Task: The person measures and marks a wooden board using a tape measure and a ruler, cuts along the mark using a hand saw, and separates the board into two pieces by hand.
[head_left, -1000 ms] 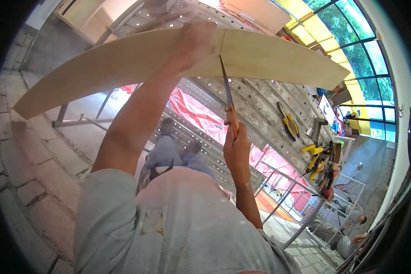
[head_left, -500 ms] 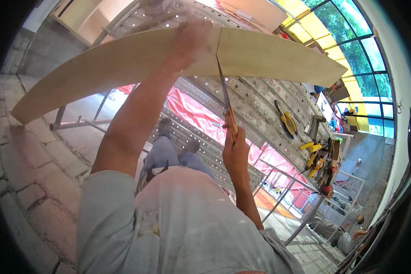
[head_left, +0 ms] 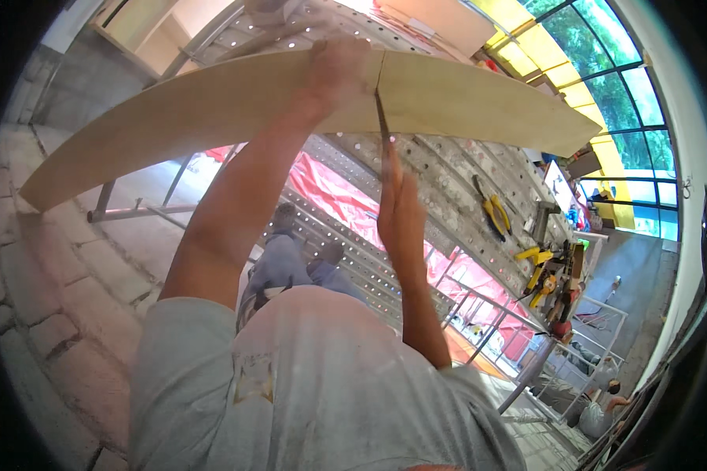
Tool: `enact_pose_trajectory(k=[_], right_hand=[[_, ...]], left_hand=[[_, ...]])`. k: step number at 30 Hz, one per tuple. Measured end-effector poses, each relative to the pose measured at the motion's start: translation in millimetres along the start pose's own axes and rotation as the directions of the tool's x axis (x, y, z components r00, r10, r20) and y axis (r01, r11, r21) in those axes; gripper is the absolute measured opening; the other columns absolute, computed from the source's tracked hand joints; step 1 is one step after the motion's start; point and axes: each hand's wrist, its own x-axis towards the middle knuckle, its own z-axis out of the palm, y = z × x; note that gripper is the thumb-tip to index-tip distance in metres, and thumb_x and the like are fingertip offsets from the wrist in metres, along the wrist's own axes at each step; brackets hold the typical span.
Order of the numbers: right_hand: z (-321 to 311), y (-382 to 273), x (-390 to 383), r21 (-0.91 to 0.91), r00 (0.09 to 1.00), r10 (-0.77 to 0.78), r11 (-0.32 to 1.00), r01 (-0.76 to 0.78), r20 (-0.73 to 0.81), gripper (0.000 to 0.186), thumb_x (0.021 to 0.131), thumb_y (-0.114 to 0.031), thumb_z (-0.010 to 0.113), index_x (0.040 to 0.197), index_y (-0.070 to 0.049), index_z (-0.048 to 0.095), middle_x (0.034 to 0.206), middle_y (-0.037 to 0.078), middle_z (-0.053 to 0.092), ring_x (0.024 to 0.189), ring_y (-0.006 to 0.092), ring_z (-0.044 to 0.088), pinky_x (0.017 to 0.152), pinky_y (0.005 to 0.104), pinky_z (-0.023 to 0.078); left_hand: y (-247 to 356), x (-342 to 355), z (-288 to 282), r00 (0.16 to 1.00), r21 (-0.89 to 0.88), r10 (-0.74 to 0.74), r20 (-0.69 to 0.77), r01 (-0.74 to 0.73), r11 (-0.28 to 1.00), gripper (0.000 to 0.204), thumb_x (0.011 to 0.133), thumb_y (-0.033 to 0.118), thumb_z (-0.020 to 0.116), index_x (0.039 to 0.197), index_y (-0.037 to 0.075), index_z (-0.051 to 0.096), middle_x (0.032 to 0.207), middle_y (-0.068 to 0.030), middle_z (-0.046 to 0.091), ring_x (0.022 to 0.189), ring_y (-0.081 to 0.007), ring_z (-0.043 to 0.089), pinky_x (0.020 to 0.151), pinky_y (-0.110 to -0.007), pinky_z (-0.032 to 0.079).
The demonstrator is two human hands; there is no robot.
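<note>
A long, pale wooden board (head_left: 212, 106) stretches across the upper view, appearing curved. My left hand (head_left: 338, 72), slightly blurred, is closed over its far edge and presses on its face, just left of a narrow cut line. My right hand (head_left: 401, 212) is wrapped round the wooden handle of a handsaw (head_left: 382, 118). The thin, dark blade points away from me and sits at the cut in the board, its far part hidden there. Motion smears the handle and my right fingers a little.
Under me is a perforated metal scaffold platform (head_left: 448, 177). Pliers with yellow handles (head_left: 495, 212) lie on it at right, near yellow-and-black tools (head_left: 538, 275). Red sheeting (head_left: 334, 192) shows below through a gap. A brick wall (head_left: 78, 290) stands left. Another person (head_left: 597, 416) is far below right.
My right hand and the handsaw have moved forward, so less blade shows on the near side of the board. The board has shifted very slightly; my left hand keeps its hold.
</note>
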Motion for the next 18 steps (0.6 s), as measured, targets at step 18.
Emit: enact_pose_trajectory(k=[18], right_hand=[[-8.1,-3.7,-6.3,0.077,0.993,0.095,0.992,-0.1,0.072,0.037,0.108,-0.032,0.049,0.117,0.003,0.055,0.097,0.033,0.065,0.093,0.0549,0.064,0.078,0.0569,0.05]], left_hand=[[-1.1,-6.4,-9.8,1.0,-0.013,-0.016,0.006,0.016,1.0,0.065,0.073,0.027,0.087,0.125,0.007,0.054,0.12,-0.0139,0.061,0.12,-0.0338,0.055,0.101,-0.051,0.043]])
